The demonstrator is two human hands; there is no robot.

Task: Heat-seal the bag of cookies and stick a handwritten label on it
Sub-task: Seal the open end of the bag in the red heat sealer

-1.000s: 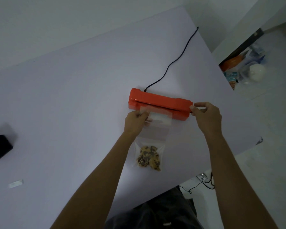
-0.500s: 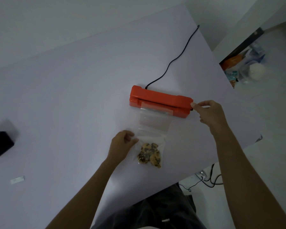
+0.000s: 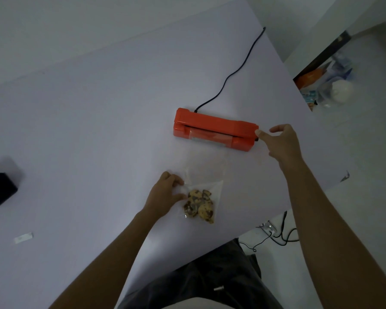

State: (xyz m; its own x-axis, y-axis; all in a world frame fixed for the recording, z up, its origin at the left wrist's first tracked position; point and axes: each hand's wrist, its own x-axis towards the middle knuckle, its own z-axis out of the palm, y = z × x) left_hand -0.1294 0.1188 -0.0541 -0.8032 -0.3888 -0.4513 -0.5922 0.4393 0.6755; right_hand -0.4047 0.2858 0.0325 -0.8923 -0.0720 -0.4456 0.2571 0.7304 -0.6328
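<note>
Bag of cookies: on bench, mouth in orange sealer; left hand pinching its edge, right hand loosely touching sealer's end; seal unconfirmed, labelling outstanding.

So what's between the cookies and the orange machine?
In the head view, only the see-through upper part of the bag lies between the cookies and the orange sealer, flat on the white table.
</note>
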